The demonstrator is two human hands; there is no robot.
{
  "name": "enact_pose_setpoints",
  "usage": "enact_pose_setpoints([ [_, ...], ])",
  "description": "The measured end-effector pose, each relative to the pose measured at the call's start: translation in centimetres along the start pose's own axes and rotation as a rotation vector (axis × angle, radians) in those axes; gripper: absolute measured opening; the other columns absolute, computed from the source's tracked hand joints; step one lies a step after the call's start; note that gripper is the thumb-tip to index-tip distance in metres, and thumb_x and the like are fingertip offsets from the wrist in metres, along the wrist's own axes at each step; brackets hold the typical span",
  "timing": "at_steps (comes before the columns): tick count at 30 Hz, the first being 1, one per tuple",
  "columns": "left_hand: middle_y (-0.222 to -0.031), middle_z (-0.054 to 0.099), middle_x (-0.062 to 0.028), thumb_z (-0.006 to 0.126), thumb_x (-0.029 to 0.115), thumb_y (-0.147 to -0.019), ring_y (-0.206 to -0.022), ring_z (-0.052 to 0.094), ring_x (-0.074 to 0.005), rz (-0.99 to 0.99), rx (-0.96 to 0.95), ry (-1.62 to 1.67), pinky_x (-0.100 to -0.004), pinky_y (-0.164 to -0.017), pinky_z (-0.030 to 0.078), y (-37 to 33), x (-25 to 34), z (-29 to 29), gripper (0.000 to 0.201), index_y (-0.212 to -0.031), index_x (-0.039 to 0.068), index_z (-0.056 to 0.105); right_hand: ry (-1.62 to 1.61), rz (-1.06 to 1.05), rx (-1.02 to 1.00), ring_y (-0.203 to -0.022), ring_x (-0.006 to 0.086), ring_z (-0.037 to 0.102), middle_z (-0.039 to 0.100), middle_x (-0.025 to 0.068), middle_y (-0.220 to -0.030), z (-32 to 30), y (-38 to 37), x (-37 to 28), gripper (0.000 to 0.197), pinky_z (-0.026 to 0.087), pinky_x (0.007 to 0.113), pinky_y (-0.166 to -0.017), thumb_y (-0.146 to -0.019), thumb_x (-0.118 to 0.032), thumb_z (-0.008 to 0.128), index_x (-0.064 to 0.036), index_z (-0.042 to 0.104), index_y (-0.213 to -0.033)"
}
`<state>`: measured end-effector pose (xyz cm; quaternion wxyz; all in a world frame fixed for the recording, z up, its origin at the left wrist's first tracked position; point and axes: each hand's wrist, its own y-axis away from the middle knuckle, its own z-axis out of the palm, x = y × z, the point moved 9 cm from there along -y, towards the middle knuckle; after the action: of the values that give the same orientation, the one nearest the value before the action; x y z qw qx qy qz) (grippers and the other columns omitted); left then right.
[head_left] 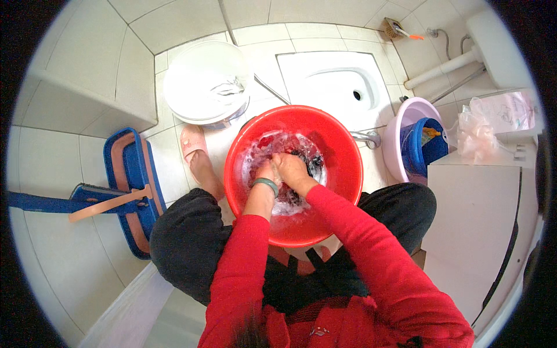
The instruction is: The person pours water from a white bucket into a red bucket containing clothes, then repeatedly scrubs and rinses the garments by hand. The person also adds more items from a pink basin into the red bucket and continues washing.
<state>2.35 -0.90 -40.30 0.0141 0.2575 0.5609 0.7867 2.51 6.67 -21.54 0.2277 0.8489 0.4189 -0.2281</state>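
Note:
A large red basin [242,217] stands between my knees with sudsy water inside. Dark wet cloth [314,165] lies in the suds, and it looks black with some lighter patches. My left hand [267,173], with a green bangle at its wrist, is closed and pressed against my right hand [292,169] over the middle of the basin. The right hand's fingers are curled too. Both hands grip bunched wet cloth, most of which my fingers hide.
A white-lidded bucket [197,81] stands beyond the basin at left, near a squat toilet [333,84]. At left, a blue dustpan [110,156] holds a broom. A pink tub [394,148] with a blue bucket [411,148] stands right, beside a white cabinet [473,220].

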Motion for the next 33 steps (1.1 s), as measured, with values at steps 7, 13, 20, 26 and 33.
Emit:
enact_pose_setpoints([
  [7,-0.096,0.063,-0.0092,0.038,0.041,-0.093,-0.087,0.058,-0.0198,0.042,-0.62,0.445,-0.0325,-0.078,0.046,2.9,3.0,6.1,0.045,-0.104,0.004,0.058,0.003,0.016,0.228,-0.07,0.0363,0.062,0.063,0.0187,-0.075,-1.4,1.8,2.7,0.041,0.05,0.047,-0.066,-0.089,-0.035,0.037,-0.0063,0.062,-0.075],
  [13,-0.123,0.048,-0.0057,0.047,0.051,-0.085,-0.103,0.051,-0.0267,-0.006,0.242,0.029,-0.0472,-0.083,0.04,6.0,4.1,-1.4,0.047,-0.119,0.02,0.049,-0.05,0.635,0.413,-0.086,0.041,0.059,0.061,0.0266,-0.091,-1.3,0.8,15.0,0.034,0.046,0.05,-0.075,-0.089,-0.029,0.041,-0.0023,0.061,-0.09],
  [20,-0.133,0.042,-0.0105,0.039,0.047,-0.089,-0.117,0.043,-0.0286,0.001,0.113,0.155,-0.0458,-0.093,0.036,5.4,4.2,-0.2,0.053,-0.129,0.012,0.039,0.106,0.467,0.136,-0.087,0.0349,0.062,0.063,0.021,-0.095,1.4,-1.0,14.1,0.028,0.05,0.045,-0.072,-0.085,-0.022,0.046,-0.0043,0.062,-0.1],
  [26,-0.107,0.06,-0.0104,0.041,0.05,-0.089,-0.098,0.057,-0.0287,-0.018,-0.041,0.203,-0.0497,-0.083,0.044,1.7,2.2,-0.4,0.047,-0.11,0.01,0.053,-1.306,0.261,-0.383,-0.062,0.008,0.054,0.059,-0.0011,-0.069,4.8,0.6,3.0,0.025,0.041,0.02,-0.051,-0.092,-0.027,0.047,-0.0085,0.06,-0.082],
  [33,-0.095,0.064,-0.0098,0.042,0.046,-0.09,-0.085,0.061,-0.0282,0.0,-0.647,0.448,-0.0436,-0.075,0.049,0.2,2.0,4.0,0.041,-0.099,0.01,0.06,-0.225,-0.079,-0.002,-0.076,0.0377,0.06,0.061,0.022,-0.079,-1.8,0.6,-1.4,0.038,0.047,0.046,-0.071,-0.089,-0.038,0.04,-0.0093,0.064,-0.08],
])
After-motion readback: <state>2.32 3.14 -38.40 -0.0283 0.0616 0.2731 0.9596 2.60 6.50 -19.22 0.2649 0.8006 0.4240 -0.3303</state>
